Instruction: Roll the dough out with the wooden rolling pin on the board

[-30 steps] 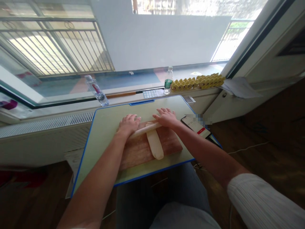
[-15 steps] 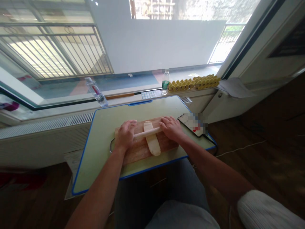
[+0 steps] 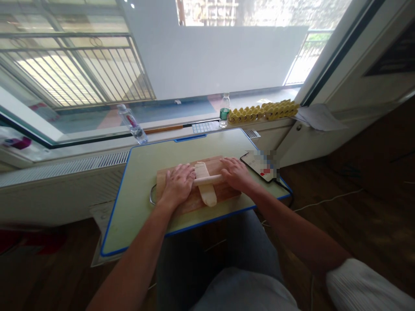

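Note:
A pale rolling pin (image 3: 209, 180) lies across a long flattened strip of dough (image 3: 208, 196). Under the dough is a wooden cutting board (image 3: 223, 195) with a metal loop handle at its left. My left hand (image 3: 179, 183) is laid over the pin's left end, fingers stretched forward and hiding that end. At the other end, my right hand (image 3: 236, 173) rests on the pin with its fingers bent over it. The dough reaches out beyond the pin on both the far and near sides.
The board sits on a small light-green table (image 3: 138, 207) with blue edging. A phone (image 3: 259, 167) with a cable lies at its right. On the windowsill stand two plastic bottles (image 3: 224, 111) and yellow egg-carton-like trays (image 3: 264, 111). Papers (image 3: 319, 119) lie farther right.
My left hand has shifted right along the rolling pin, its fingers now stretched farther over it. The pin lies more level across the dough. My right hand stays at its end.

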{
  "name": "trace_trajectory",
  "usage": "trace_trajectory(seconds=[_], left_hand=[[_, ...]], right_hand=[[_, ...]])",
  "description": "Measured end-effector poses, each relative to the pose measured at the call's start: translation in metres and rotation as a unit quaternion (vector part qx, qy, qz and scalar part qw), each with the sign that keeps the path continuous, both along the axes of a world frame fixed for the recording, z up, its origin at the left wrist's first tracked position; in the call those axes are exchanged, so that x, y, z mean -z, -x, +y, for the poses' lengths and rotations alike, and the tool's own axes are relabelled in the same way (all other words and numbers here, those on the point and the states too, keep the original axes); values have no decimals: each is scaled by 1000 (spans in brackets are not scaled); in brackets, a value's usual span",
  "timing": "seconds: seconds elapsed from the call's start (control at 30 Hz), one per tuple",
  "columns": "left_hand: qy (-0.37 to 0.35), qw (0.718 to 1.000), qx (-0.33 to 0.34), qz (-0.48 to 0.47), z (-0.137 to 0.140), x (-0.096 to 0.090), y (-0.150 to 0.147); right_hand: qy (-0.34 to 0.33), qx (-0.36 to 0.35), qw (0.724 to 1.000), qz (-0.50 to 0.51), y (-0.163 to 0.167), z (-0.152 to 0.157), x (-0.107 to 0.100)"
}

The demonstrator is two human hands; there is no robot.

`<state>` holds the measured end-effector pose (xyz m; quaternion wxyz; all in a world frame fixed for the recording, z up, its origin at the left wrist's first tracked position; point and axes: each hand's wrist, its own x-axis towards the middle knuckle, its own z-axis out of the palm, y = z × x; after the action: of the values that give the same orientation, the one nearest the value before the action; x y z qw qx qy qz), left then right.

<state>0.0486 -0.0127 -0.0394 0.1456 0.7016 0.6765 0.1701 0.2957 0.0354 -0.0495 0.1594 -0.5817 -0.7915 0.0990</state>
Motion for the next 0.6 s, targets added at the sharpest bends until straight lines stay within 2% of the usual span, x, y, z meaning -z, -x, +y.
trace_trajectory(seconds=[0.13, 0.27, 0.4, 0.6], left_hand=[[-5, 1000, -7, -9, -9, 0, 1], [-73, 995, -22, -59, -9, 3, 9], [-129, 980, -52, -144, -12, 7, 21], [-154, 952, -103, -244, -23, 10, 36]], right_hand=[[8, -14, 1000, -5, 4, 0, -1], [-1, -30, 999, 43, 16, -3, -3], [-8, -46, 990, 132, 30, -5, -4], [-32, -84, 976, 197, 46, -6, 4]])
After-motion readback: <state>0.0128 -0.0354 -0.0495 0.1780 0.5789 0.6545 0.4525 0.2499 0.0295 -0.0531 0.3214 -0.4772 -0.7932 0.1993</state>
